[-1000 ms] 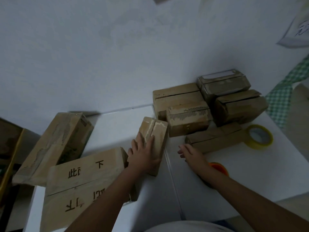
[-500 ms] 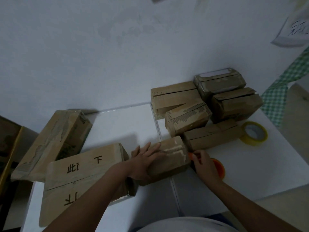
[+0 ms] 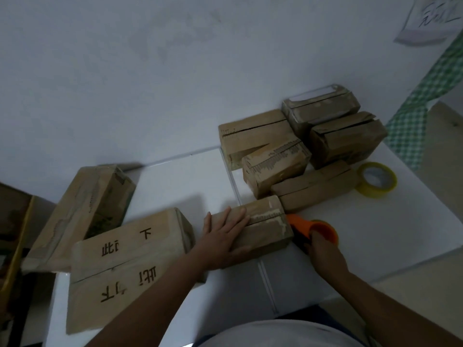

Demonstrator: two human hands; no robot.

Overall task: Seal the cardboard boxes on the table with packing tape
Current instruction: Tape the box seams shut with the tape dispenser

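The person's left hand (image 3: 225,234) is lying flat on the small box (image 3: 253,229) at the table's (image 3: 375,236) near middle, its fingers straight and spread over the top while the thumb is hanging down the near side. The right hand (image 3: 323,251) is gripping the orange tape dispenser (image 3: 313,229), fingers curled round it, and the dispenser's nose is touching the box's right end, where pale old tape is showing along the seam. To the left, the big printed box (image 3: 125,266) is lying just beside the small one, and a slanted box (image 3: 82,211) is leaning off the table's left edge behind it. Farther back, a flat box (image 3: 313,189) is sitting just behind the small box, with a yellow tape roll (image 3: 375,179) at its right end. Beyond that, four more boxes are crowding toward the wall (image 3: 175,71): a torn-label box (image 3: 275,166), a long box (image 3: 250,134), a dark box (image 3: 348,139) and a taped box (image 3: 320,106) at the back.
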